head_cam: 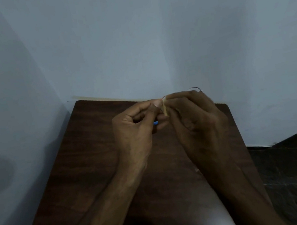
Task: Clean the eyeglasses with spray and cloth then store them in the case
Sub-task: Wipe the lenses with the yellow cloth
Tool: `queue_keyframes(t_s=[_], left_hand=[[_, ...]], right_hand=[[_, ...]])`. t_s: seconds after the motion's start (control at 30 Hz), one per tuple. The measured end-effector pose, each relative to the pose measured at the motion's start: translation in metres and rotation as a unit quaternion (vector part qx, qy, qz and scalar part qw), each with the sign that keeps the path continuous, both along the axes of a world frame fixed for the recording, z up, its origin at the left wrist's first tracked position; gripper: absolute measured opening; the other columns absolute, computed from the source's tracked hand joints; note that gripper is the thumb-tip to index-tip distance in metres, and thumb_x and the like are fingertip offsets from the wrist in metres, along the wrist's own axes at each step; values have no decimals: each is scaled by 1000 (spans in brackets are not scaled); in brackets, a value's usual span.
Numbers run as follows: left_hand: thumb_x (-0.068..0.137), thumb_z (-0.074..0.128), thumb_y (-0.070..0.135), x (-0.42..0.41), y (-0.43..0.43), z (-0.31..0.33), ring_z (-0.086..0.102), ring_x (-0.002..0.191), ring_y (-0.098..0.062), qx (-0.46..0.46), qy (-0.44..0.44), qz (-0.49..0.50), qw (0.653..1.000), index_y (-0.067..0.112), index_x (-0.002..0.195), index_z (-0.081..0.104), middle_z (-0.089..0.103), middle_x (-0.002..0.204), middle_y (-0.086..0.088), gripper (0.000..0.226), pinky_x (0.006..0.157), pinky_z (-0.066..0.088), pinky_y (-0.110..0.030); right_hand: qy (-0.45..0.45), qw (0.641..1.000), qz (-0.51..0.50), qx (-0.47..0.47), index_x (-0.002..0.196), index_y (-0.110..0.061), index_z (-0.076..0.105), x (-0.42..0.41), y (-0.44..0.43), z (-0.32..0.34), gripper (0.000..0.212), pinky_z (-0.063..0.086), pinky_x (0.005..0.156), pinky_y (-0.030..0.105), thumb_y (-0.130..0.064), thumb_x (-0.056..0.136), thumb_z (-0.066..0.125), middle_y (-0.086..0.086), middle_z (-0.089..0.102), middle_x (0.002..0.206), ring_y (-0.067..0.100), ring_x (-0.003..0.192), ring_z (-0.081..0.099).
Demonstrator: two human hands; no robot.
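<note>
Above the middle of the table, the eyeglasses [196,87] show only as a thin, dark reddish wire frame curving out from both sides of the right hand [194,114]; the lenses are hidden. A folded pale yellow cloth [164,109] stands edge-on between the two hands. The right hand's fingers curl round the frame, while the left hand [138,124] pinches the cloth between thumb and forefinger. A small blue thing [156,123], too hidden to identify, peeks from under the left fingers. The table [87,166] is dark wood grain. A pale strip [105,98] runs along its far edge against a bluish-grey wall [153,37], and dark floor [291,169] lies to its right.
</note>
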State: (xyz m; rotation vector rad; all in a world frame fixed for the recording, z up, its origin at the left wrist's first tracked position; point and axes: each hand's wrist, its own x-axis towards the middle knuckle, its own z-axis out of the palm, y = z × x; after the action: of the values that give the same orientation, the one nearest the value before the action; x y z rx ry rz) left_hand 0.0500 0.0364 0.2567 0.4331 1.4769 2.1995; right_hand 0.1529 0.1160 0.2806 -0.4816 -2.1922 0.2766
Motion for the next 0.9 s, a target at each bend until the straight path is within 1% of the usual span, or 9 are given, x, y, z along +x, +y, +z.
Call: queue_keyframes(t_s=[0.07,0.13,0.23,0.33,0.47,0.6,0.7,0.8,0.9], left_hand=[[95,74,8,0,-2,1,81,76,-22,-5,3,-3,1000,1,103,81,82,85,-10,13,62,62,-26],[96,74,9,2,-2,3,82,78,-23,-4,7,-8,1000,6,100,81,82,85,-8,10,62,62,-26],[94,75,8,1,-1,8,81,76,-22,1,11,-4,1000,3,101,81,82,84,-8,11,63,63,-28],[94,75,6,-1,-2,8,79,72,-18,5,6,5,1000,-2,102,80,81,81,-9,12,63,63,-27],[94,76,9,2,-3,7,80,73,-19,-8,29,-2,1000,3,101,81,81,81,-8,10,63,62,-25],[93,75,7,2,-3,10,79,73,-15,1,32,8,999,2,103,81,81,81,-5,12,64,62,-25],[93,75,5,0,-5,9,79,71,-15,8,15,18,1000,0,102,80,81,79,-5,12,63,62,-25],[93,75,8,2,-5,9,79,71,-17,1,29,12,999,0,103,80,81,80,-7,14,63,62,-25],[93,76,7,3,-4,13,78,70,-15,10,30,16,999,0,103,81,81,80,-7,13,63,62,-26]], right_hand=[[-5,1000,-26,-3,100,-8,79,5,8,2,11,56,83,39,-1,92,76,4,75,107,25,96,69],[12,998,-57,3,100,-7,78,2,14,7,8,56,80,42,-3,93,74,5,75,106,27,94,70],[26,999,-32,6,101,-5,78,-4,5,12,8,57,84,41,-4,96,72,6,76,107,27,97,71],[17,1000,-9,10,101,-6,79,2,-5,9,10,57,88,38,-3,96,71,6,76,108,26,98,71],[35,997,-61,14,99,-7,78,-1,8,14,8,55,79,41,-3,93,75,5,76,104,26,93,70],[22,999,-20,17,100,-6,78,-5,-7,15,10,56,80,39,-1,93,73,5,75,105,25,93,69],[9,1000,-14,4,100,-7,78,4,-9,9,13,54,82,37,1,93,71,4,74,105,24,95,68],[17,998,-53,19,98,-6,77,1,4,16,10,55,77,42,1,92,73,6,75,102,29,91,68],[24,998,-36,37,99,-7,78,-7,-5,21,9,56,78,43,-1,94,72,5,75,105,29,92,69]])
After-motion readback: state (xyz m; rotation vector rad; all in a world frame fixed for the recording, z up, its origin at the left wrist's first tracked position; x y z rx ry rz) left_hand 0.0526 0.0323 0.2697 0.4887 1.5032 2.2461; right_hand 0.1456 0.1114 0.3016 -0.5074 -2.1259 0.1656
